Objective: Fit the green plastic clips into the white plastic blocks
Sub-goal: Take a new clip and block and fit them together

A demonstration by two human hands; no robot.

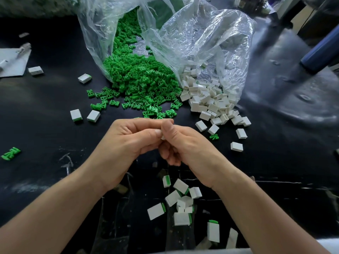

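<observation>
My left hand point(128, 142) and my right hand point(185, 145) meet at the middle of the black table, fingers closed together around a small white block point(162, 137), of which only a corner shows. No clip can be seen between the fingers. A heap of green clips point(141, 79) spills from a clear bag just beyond my hands. To its right a pile of white blocks point(211, 101) spills from a second clear bag. Several blocks with green clips fitted point(180, 202) lie near the table's front edge below my wrists.
The two clear plastic bags point(192, 33) stand open at the back. Fitted blocks point(76, 115) lie at the left, with a stray green clip point(11, 153) at the far left. A grey sheet point(13, 61) lies at the left edge, a dark blue tube point(321, 50) at the right.
</observation>
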